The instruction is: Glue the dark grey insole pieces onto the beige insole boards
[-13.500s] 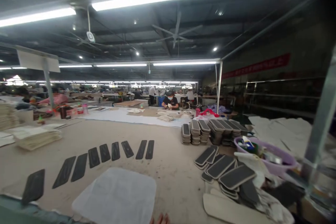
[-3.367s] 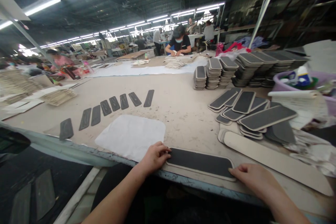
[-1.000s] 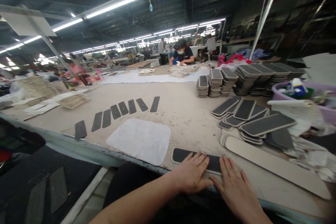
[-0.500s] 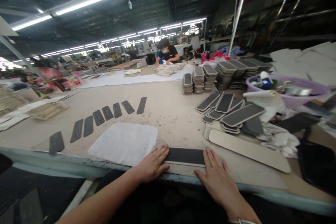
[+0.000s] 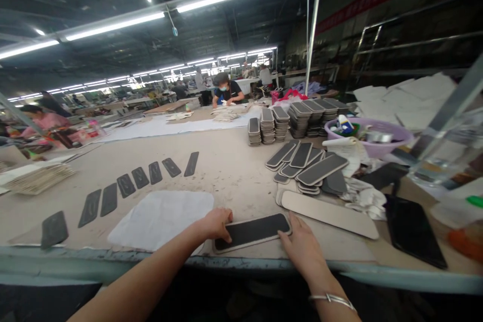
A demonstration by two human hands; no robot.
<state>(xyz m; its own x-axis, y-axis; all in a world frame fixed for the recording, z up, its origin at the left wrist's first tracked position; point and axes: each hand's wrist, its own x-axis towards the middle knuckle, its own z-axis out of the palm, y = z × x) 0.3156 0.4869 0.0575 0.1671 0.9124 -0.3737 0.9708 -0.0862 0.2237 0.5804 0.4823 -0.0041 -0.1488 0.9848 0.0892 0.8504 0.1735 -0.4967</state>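
Note:
In front of me at the table's near edge lies a long panel (image 5: 254,231), dark grey on top with a pale rim and rounded corners. My left hand (image 5: 216,224) grips its left end, thumb on the top face and fingers bent at the far edge. At the opposite end, my right hand (image 5: 301,242) holds the right corner between thumb and fingers. A white sheet (image 5: 162,221) lies just left of the panel, partly behind my left forearm. Beyond it, several loose dark strips (image 5: 140,177) are spread in a slanting row.
Loose grey panels (image 5: 322,168) are heaped at the right, with neat stacks (image 5: 267,128) behind. Pale long boards (image 5: 328,214) lie nearer. A purple basin (image 5: 402,136), a black flat object (image 5: 415,231) and crumpled white cloth (image 5: 364,198) are further right. A co-worker (image 5: 228,91) works across the table.
Both hands have gone from lying flat on the panel to gripping its ends. The panel now sits at a slant, its right end farther from me. The view has turned right.

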